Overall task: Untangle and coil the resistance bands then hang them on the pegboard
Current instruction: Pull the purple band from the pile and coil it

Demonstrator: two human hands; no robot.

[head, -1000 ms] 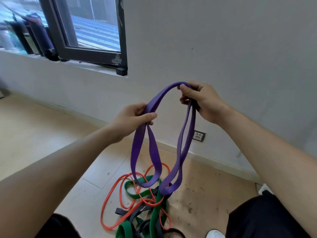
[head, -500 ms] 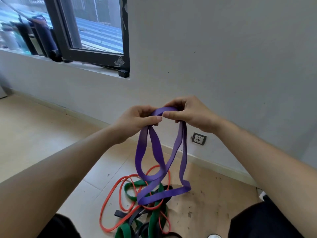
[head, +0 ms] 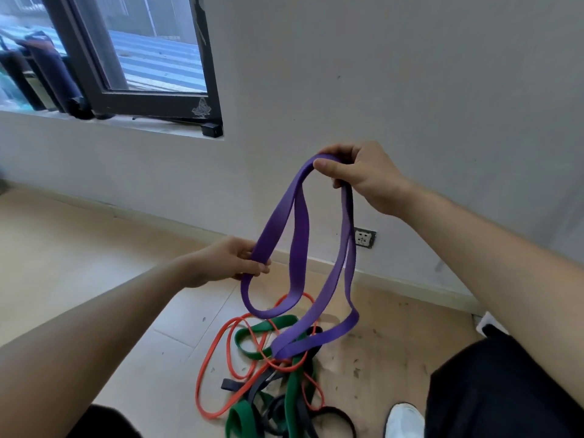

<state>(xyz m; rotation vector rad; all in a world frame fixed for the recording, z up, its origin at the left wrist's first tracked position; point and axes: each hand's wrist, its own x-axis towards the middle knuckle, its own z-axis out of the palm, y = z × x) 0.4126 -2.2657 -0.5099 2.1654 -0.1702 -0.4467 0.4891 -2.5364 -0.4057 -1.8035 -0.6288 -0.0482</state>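
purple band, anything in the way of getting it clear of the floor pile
Left hand and right hand both hold the purple band. Its lowest fold lies over the green band and orange band on the floor; threaded or just overlapping, cannot tell.

It looks like a plain indoor room of a home or flat, with a pale-grey painted wall [head: 410, 74], a dark-framed window [head: 151, 104], a white wall socket [head: 364, 238] above a beige skirting board [head: 410, 287], and a pale tiled floor [head: 79, 241] carrying a tangle of orange, green and black rubber resistance bands [head: 292, 396].
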